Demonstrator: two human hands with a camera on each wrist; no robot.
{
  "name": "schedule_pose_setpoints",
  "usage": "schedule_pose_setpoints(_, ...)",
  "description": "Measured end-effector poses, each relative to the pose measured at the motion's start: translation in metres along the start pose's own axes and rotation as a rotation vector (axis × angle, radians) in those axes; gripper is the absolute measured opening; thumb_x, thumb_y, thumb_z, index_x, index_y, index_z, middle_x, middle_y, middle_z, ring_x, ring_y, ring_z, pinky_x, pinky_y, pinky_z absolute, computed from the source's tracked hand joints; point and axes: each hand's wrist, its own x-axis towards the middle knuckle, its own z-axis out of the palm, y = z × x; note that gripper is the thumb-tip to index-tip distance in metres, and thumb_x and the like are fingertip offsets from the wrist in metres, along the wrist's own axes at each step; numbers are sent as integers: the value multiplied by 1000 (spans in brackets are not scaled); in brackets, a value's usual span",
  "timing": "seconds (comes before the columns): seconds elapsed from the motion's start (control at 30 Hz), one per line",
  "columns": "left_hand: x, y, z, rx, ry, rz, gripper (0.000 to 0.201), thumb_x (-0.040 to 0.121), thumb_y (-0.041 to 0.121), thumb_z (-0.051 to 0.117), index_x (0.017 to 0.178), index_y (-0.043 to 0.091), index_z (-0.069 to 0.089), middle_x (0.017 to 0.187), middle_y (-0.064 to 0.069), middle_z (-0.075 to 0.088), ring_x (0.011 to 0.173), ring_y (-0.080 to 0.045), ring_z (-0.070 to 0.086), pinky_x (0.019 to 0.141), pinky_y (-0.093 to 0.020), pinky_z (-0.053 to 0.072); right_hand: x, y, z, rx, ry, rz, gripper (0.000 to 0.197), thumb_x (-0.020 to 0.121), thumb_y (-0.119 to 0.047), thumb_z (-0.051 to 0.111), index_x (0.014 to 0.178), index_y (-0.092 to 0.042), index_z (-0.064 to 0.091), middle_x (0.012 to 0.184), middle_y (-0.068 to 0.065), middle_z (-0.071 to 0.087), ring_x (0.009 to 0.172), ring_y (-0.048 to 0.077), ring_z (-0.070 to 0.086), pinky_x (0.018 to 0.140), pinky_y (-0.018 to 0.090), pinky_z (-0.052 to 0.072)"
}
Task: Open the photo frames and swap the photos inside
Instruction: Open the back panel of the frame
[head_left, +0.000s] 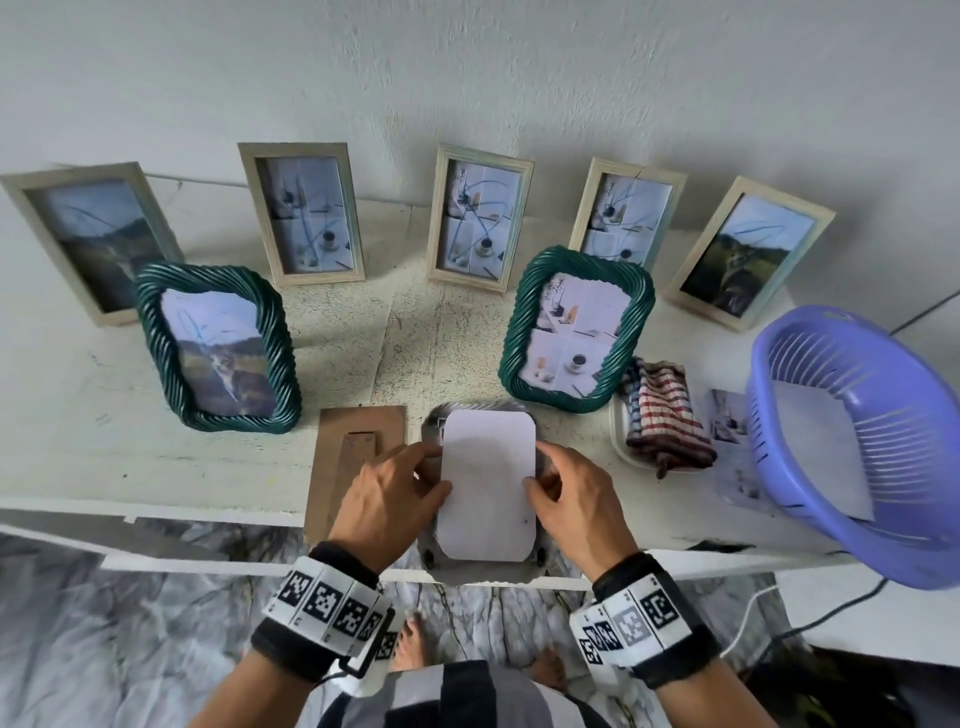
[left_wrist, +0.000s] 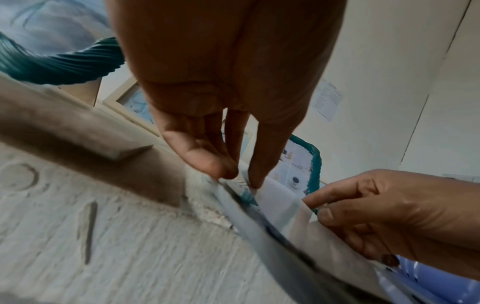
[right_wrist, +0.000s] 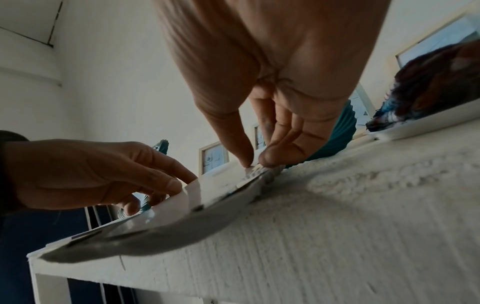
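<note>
A frame (head_left: 470, 574) lies face down at the table's front edge, part of it hanging over. On its open back lies a photo (head_left: 488, 483), white side up. My left hand (head_left: 439, 470) pinches the photo's left edge between thumb and fingers. My right hand (head_left: 537, 467) pinches its right edge. The right wrist view shows the photo (right_wrist: 221, 185) raised a little off the frame, with the right hand (right_wrist: 255, 162) and left hand (right_wrist: 182, 185) at its sides. The brown backing board (head_left: 358, 441) with its stand lies just left of the frame.
Two green twisted frames (head_left: 218, 358) (head_left: 574, 330) stand behind, and several pale wooden frames (head_left: 301, 213) line the wall. At the right are a striped cloth (head_left: 665, 415) on a white tray, a loose photo (head_left: 732, 431) and a purple basket (head_left: 883, 551).
</note>
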Motion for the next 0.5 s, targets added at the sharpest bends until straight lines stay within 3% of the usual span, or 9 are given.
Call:
schedule_pose_setpoints(0.13, 0, -2, 2, 12, -12, 0, 36, 82, 23, 73, 117, 17, 66, 87, 4, 59, 74, -15, 60, 73, -33, 52, 0, 2, 3, -38, -62, 28, 39, 87, -17, 66, 125, -12, 60, 84, -2, 53, 73, 13, 49, 69, 19, 34)
schedule_pose_setpoints(0.3, -1, -4, 2, 10, -15, 18, 28, 82, 19, 73, 110, 16, 69, 83, 4, 57, 71, -16, 59, 71, -36, 53, 0, 1, 3, -72, -106, 49, 37, 89, -21, 65, 124, -11, 61, 95, 5, 58, 85, 22, 59, 75, 23, 40)
schedule_pose_setpoints(0.5, 0, -10, 4, -8, -15, 52, 29, 79, 10, 70, 108, 15, 71, 83, 3, 58, 67, -15, 59, 70, -38, 54, -1, 0, 3, -86, -132, 48, 36, 90, -21, 63, 125, -14, 63, 91, -6, 44, 87, 19, 57, 73, 14, 32)
